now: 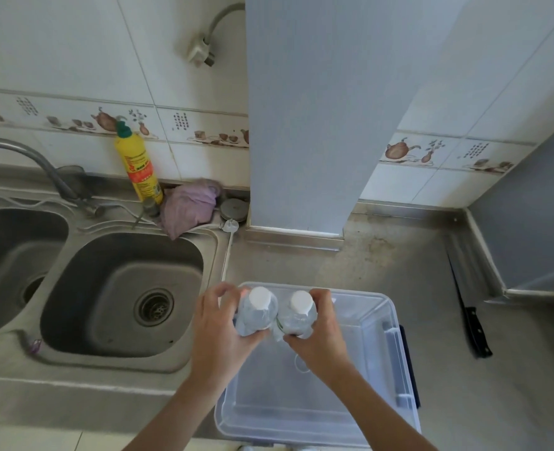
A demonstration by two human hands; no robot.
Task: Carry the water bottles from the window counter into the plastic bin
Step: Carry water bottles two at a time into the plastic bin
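Observation:
Two clear water bottles with white caps are held upright side by side over the far left corner of a clear plastic bin (402, 362). My left hand (217, 333) grips the left bottle (257, 312) around its body. My right hand (324, 333) grips the right bottle (298, 315) the same way. The two bottles touch each other. The bin stands on the steel counter just right of the sink, and its inside looks bare beneath the bottles.
A double steel sink (119, 294) lies to the left, with a tap (31, 164), a yellow detergent bottle (139, 167) and a purple cloth (189, 205) behind it. A black-handled knife (470, 317) lies on the counter to the right. A blue-grey pillar (305, 125) rises behind the bin.

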